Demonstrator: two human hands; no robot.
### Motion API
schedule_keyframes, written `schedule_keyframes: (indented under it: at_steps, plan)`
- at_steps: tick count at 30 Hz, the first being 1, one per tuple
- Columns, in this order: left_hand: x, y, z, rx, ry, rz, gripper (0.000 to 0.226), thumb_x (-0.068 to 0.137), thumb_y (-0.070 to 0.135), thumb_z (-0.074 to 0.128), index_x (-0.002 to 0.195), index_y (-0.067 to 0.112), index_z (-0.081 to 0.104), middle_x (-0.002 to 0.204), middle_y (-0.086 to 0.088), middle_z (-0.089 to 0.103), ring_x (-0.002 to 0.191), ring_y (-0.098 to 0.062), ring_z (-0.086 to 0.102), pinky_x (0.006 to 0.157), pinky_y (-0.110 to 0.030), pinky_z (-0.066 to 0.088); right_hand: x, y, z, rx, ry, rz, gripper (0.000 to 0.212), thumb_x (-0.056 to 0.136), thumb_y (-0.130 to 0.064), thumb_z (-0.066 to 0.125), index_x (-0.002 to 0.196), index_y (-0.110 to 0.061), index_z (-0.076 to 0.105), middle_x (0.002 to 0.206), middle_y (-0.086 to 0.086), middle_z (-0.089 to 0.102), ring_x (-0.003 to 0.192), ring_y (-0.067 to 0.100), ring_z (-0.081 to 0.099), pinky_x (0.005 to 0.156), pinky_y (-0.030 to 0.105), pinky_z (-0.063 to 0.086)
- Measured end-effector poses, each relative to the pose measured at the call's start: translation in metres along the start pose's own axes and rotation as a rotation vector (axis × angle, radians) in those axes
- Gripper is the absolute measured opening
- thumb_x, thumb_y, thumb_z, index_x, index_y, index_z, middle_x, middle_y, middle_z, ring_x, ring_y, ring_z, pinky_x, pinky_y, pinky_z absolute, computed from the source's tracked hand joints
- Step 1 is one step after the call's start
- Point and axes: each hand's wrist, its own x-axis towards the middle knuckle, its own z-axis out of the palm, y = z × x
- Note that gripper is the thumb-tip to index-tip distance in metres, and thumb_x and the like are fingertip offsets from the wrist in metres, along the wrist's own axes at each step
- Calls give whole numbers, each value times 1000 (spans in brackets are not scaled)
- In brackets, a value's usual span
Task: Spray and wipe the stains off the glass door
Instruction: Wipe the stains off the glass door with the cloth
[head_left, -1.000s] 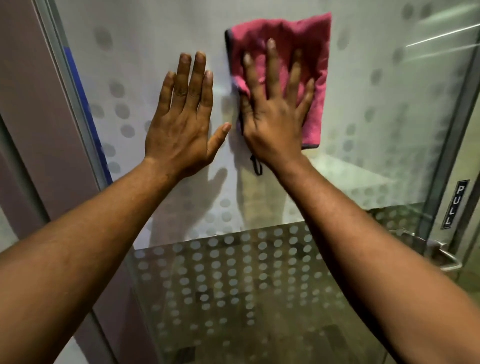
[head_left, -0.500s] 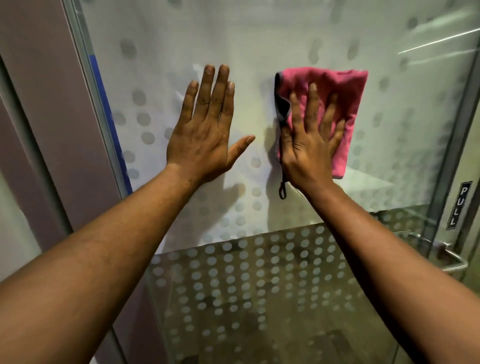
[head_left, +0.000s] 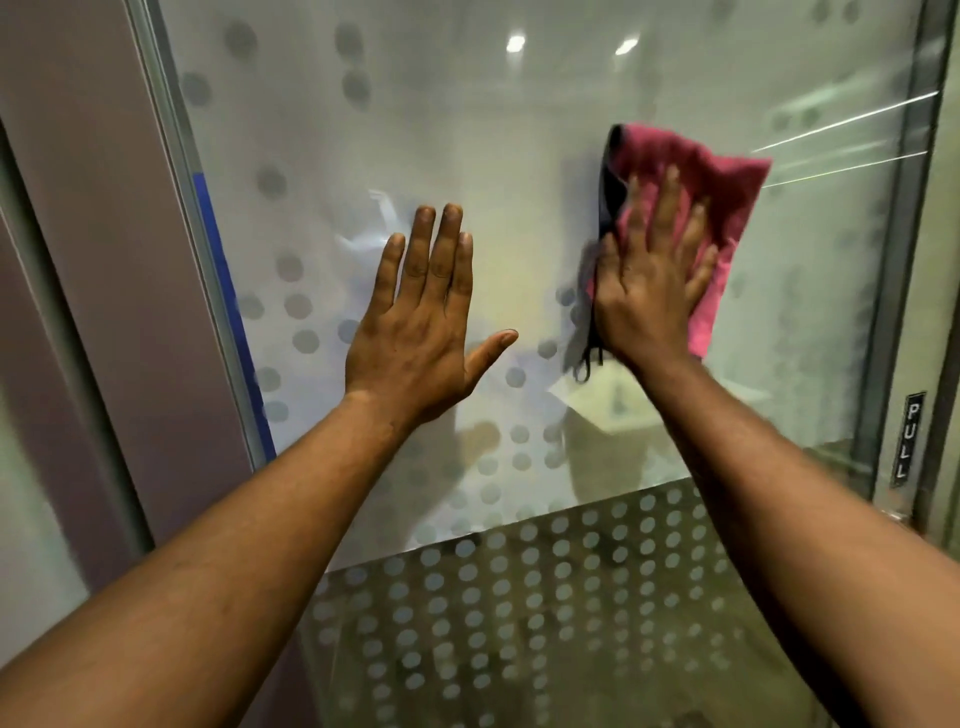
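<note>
The glass door (head_left: 519, 130) fills the view, frosted with grey dots above and a denser dotted band below. My right hand (head_left: 649, 291) lies flat on a pink cloth (head_left: 722, 176) and presses it against the glass at the right. A dark edge and loop of the cloth hang down beside my wrist. My left hand (head_left: 421, 317) rests flat on the bare glass at the centre, fingers together, thumb out, holding nothing. No spray bottle is in view.
The door's metal frame (head_left: 893, 312) runs down the right, with a black PULL label (head_left: 906, 439) and part of a metal handle (head_left: 904, 519) below it. A blue strip (head_left: 228, 312) and a grey wall panel (head_left: 78, 260) border the glass on the left.
My right hand has slid the pink cloth to the right across the glass. My left hand stays flat on the glass. The view has shifted, so both hands sit lower in the frame.
</note>
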Motion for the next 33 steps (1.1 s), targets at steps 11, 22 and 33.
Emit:
schedule_keyframes:
  at_steps: [11, 22, 33]
  plan:
    - [0, 0, -1, 11, -1, 4, 97, 97, 72, 9, 158, -3, 1, 166, -23, -7, 154, -37, -6, 126, -52, 4, -35, -43, 9, -100, -105, -365, 60, 102, -50, 27, 156, -40, 6, 167, -6, -2, 152, 33, -9, 118, 63, -5]
    - [0, 3, -1, 19, -21, -20, 96, 97, 71, 6, 158, -2, 4, 166, -22, -5, 155, -37, -4, 126, -51, 5, -7, 60, -6, -30, 22, 46, 61, 103, -44, 24, 158, -27, 5, 167, 3, -1, 153, 30, -4, 119, 61, 1]
    - [0, 0, -2, 17, -10, -19, 100, 95, 75, 4, 158, -4, 3, 166, -24, -3, 155, -37, -2, 126, -52, 8, -79, -33, 20, -69, -148, -364, 61, 101, -50, 27, 157, -38, 6, 166, -6, -8, 151, 35, -16, 116, 65, -10]
